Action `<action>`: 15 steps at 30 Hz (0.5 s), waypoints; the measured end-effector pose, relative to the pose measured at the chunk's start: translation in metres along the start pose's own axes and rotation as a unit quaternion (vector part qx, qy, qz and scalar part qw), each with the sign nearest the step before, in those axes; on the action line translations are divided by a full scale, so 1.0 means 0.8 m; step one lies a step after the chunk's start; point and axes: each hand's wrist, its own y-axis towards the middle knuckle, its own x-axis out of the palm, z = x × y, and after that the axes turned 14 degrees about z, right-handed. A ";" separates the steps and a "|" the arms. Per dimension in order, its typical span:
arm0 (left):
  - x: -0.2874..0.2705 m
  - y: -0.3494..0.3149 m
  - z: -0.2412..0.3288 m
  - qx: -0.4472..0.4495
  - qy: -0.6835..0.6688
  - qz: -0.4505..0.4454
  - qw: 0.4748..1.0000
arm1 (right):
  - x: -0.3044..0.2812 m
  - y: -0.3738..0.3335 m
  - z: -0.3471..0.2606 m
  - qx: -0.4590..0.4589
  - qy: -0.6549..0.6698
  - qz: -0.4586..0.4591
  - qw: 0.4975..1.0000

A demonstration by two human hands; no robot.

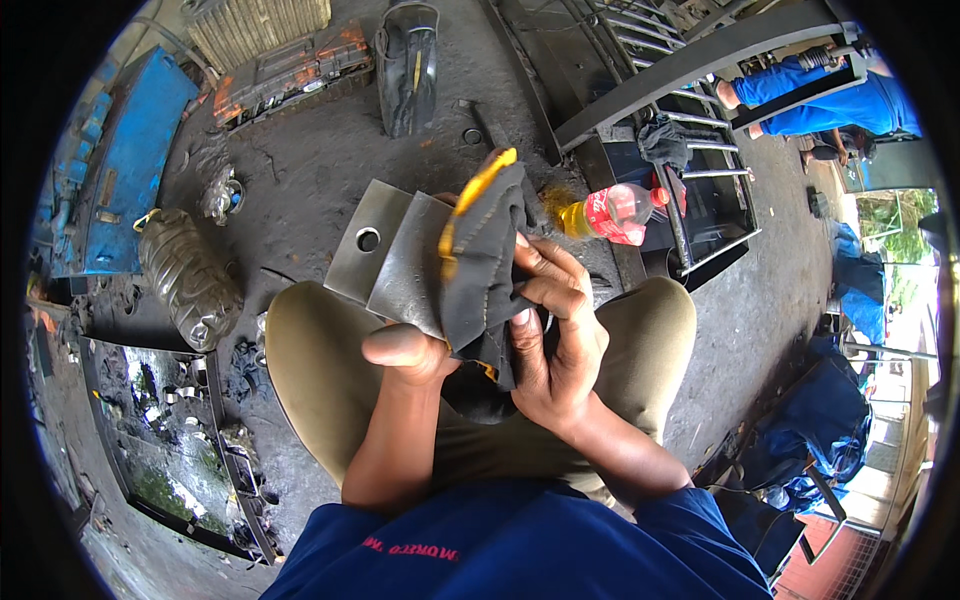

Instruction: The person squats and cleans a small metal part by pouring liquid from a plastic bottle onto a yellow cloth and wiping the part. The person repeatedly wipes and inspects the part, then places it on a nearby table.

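Observation:
In front of my lap I hold a grey metal piece [408,265], with a flat plate that has a round hole and a smooth, curved face beside it. My left hand [408,358] supports it from below. The left thumb sticks out at the near edge, while the other fingers are hidden under the metal. A dark cloth [482,265] with a yellow edge and stitched seams lies against the metal's right side. My right hand [556,335] grips this cloth, its fingers bent and the thumb pressed on the fabric.
Beyond my right knee lies a bottle [612,214] with a red label and yellow liquid. A metal frame with bars [700,145] stands at the far right, near a person in blue [830,105]. To the left are a large plastic bottle [185,270], a blue cabinet [140,165] and a tray of liquid [165,440].

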 end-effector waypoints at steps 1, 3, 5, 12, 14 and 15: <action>-0.002 -0.001 -0.003 0.017 -0.028 -0.038 0.999 | 0.001 -0.007 0.000 -0.030 0.006 0.015 0.999; -0.008 0.002 -0.010 0.018 0.015 -0.016 1.000 | -0.009 -0.023 -0.004 -0.052 -0.020 -0.021 0.998; -0.017 0.014 -0.015 0.082 0.026 -0.042 0.995 | -0.022 -0.039 -0.016 -0.027 0.063 -0.066 0.995; -0.021 0.012 -0.013 0.047 0.132 -0.042 0.989 | -0.093 0.071 0.000 0.400 0.270 0.274 0.832; -0.017 0.005 -0.015 0.060 0.200 -0.064 0.976 | -0.076 0.114 0.017 0.209 0.127 0.164 0.956; -0.015 0.002 -0.016 0.051 0.224 -0.054 0.972 | -0.064 0.127 0.021 0.112 0.004 0.090 0.990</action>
